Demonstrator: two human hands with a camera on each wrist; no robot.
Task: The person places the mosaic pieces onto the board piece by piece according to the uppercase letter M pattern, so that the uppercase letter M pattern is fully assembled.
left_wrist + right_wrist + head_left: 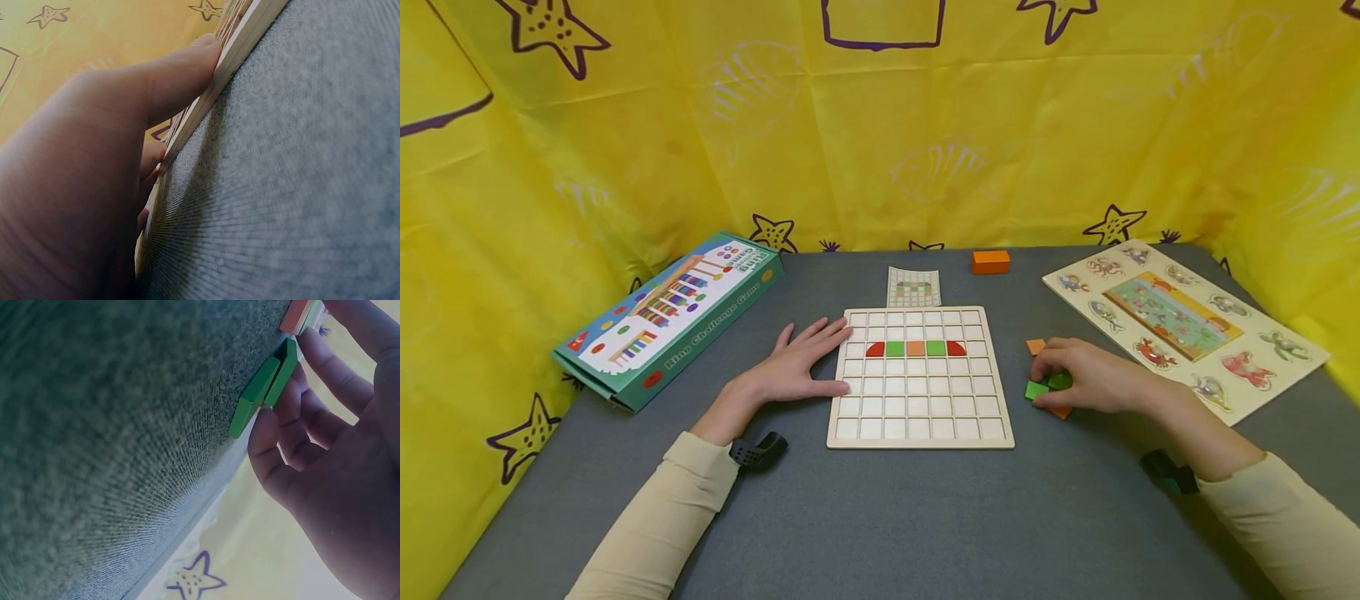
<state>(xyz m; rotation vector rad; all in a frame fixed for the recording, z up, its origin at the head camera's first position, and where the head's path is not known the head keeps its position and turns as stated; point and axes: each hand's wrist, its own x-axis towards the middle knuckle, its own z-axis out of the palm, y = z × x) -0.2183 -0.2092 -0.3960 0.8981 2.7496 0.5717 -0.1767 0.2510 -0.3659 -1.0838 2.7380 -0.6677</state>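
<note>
A pale wooden grid board (920, 446) lies flat in the head view. In one of its rows sit a red curved tile (876, 349), a green tile (895, 349), an orange tile (915, 349), another green one and another red curved one. My left hand (801, 364) rests at the board's left edge with fingers spread, its thumb (187, 72) on the rim. To the board's right, my right hand (1093, 377) pinches a green square tile (1035, 390) between thumb and fingertips. Loose green tiles (255, 397) and an orange tile (1035, 347) lie around those fingers, partly hidden.
Behind the board is a small pattern card (913, 287). An orange block (991, 262) stands at the back. A green game box (670, 321) lies on the left, a sea-animal puzzle board (1262, 337) on the right. Yellow cloth (880, 167) walls enclose the grey table (917, 525).
</note>
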